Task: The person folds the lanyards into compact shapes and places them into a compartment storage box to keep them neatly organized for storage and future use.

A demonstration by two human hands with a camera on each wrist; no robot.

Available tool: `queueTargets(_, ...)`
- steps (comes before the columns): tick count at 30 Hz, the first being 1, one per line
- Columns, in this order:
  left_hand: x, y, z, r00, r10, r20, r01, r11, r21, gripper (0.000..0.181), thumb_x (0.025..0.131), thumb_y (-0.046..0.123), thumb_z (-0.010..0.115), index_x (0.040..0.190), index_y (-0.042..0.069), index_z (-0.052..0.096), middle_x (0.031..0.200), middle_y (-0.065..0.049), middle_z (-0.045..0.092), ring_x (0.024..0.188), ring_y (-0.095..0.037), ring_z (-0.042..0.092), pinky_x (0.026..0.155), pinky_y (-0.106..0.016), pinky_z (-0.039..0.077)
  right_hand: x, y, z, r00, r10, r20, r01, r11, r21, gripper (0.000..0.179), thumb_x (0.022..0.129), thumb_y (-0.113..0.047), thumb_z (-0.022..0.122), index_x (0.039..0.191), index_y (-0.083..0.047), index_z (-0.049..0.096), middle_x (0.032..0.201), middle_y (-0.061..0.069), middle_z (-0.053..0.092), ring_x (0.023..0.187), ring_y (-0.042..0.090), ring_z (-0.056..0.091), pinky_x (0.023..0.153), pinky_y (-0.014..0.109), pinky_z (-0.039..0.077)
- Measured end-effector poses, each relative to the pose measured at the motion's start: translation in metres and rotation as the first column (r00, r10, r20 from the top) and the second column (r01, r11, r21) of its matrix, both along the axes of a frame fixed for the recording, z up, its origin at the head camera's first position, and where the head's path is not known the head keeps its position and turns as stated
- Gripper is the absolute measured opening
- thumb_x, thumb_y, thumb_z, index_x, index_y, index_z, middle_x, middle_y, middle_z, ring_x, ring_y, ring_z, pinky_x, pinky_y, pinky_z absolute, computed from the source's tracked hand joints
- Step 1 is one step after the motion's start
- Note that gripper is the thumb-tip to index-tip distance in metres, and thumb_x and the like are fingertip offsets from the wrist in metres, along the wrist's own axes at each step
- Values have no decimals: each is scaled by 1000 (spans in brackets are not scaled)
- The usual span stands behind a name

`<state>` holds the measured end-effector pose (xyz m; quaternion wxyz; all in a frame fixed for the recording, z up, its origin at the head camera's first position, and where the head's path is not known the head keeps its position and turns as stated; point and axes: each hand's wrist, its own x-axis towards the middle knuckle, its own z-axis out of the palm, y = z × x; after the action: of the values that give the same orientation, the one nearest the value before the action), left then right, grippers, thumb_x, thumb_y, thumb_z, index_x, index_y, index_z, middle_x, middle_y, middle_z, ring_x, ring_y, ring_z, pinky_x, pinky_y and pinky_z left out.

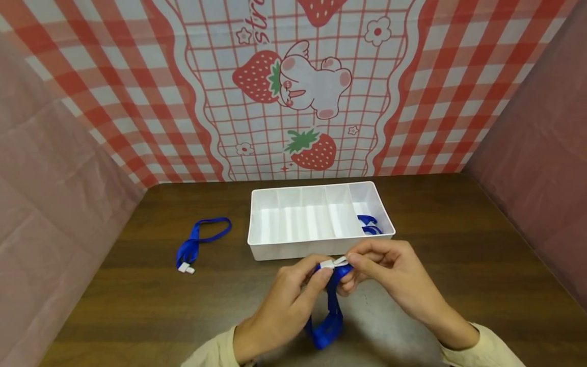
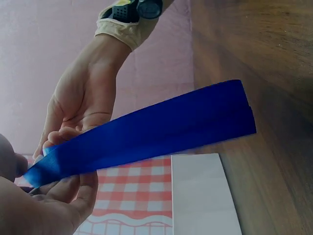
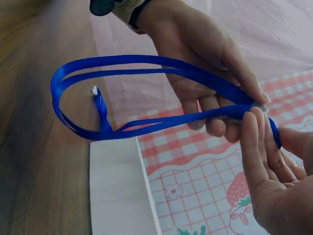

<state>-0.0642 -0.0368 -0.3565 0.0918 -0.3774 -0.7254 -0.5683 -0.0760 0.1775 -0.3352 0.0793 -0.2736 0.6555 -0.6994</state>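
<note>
Both hands hold one blue lanyard [image 1: 334, 300] in front of the white box. My left hand [image 1: 291, 300] pinches its white plastic clip [image 1: 327, 264] between thumb and forefinger. At the clip's right side, my right hand [image 1: 399, 275] pinches the small white loop [image 1: 341, 261] with thumb and index finger, its other fingers bent behind the blue strap. Below the hands the strap hangs in a folded loop, seen broadside as a blue band [image 2: 146, 132] in the left wrist view. A long doubled loop of lanyard [image 3: 112, 63] shows in the right wrist view.
A white divided box [image 1: 275, 250] stands behind the hands, with blue lanyard pieces [image 1: 369, 224] in its rightmost compartment. Another blue lanyard [image 1: 194, 239] with a white clip lies on the wooden table [image 1: 137, 306] at the left. A strawberry-patterned cloth [image 1: 293, 153] hangs behind.
</note>
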Motion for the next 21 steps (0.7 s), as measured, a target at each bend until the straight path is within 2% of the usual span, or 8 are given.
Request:
queueTargets(3, 0, 1, 0, 1000, 15, -12, -15, 1000, 17, 19, 106, 6, 44, 113, 7, 62, 99, -3, 71, 89, -7, 66, 77, -25, 56, -1, 0, -2, 1000, 23, 12, -23, 1000, -16, 13, 100, 7, 49, 100, 9, 63, 84, 15, 74, 73, 29, 73, 67, 47, 59)
queueTargets(8, 1, 2, -3, 999, 49, -15, -48, 998, 36, 17, 105, 5, 45, 113, 9, 59, 84, 0, 65, 75, -4, 60, 67, -21, 53, -2, 0, -4, 998, 54, 40, -52, 998, -32, 14, 100, 7, 49, 102, 9, 63, 86, 16, 74, 74, 31, 74, 67, 49, 58)
queueTargets(12, 1, 4, -5, 996, 83, -42, -82, 996, 18, 14, 105, 6, 46, 114, 9, 56, 88, 0, 65, 77, -4, 61, 67, -20, 53, -2, -1, -4, 997, 51, 54, -50, 998, -33, 15, 100, 6, 49, 103, 11, 63, 86, 16, 74, 74, 32, 74, 67, 49, 58)
queueTargets(13, 2, 4, -5, 994, 92, -54, -91, 996, 10, 14, 105, 6, 47, 115, 9, 56, 92, 0, 67, 80, -5, 63, 69, -22, 54, -2, -1, -4, 997, 40, 59, -38, 999, -29, 15, 101, 5, 50, 102, 11, 64, 86, 16, 74, 74, 31, 74, 67, 49, 59)
queueTargets(17, 3, 5, -7, 987, 119, -111, -122, 992, -20, 17, 104, 6, 47, 120, 9, 54, 90, 0, 67, 78, -4, 63, 69, -18, 54, -2, -2, -4, 996, -4, 93, 7, 1000, -25, 17, 102, 1, 50, 102, 9, 66, 84, 16, 74, 74, 28, 74, 67, 48, 59)
queueTargets(21, 5, 7, -9, 968, 156, -197, -175, 981, -80, 22, 104, 8, 48, 126, 8, 54, 93, 0, 66, 80, -3, 61, 71, -13, 51, -3, -3, -4, 993, 1, 116, 4, 999, -42, 21, 104, -2, 48, 103, 10, 66, 85, 17, 74, 76, 27, 74, 70, 47, 59)
